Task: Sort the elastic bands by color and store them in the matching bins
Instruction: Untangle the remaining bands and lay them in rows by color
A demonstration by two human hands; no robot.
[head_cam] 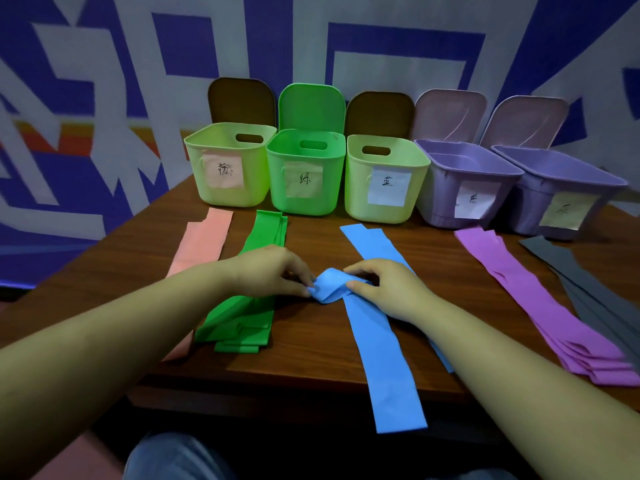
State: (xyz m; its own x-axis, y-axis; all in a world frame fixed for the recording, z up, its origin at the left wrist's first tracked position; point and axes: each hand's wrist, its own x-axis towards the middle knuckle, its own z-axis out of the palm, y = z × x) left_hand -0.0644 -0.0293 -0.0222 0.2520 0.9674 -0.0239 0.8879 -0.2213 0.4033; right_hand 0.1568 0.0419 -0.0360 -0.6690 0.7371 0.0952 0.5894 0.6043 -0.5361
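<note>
Just in front of the blue-labelled bin (382, 180), the blue band (375, 327) lies flat on the worktop (311, 355), its long axis running from that bin toward the person, near end hanging over the edge. At its middle the strip is bunched into a fold; the left hand (273, 270) pinches the fold with curled fingers, and the right hand (388, 285) grips it from the other side. Left of the blue band lie green bands (242, 313), then pink bands (202, 244); right of it purple bands (540, 306) and grey bands (588, 289). Five open bins stand behind, lids raised
</note>
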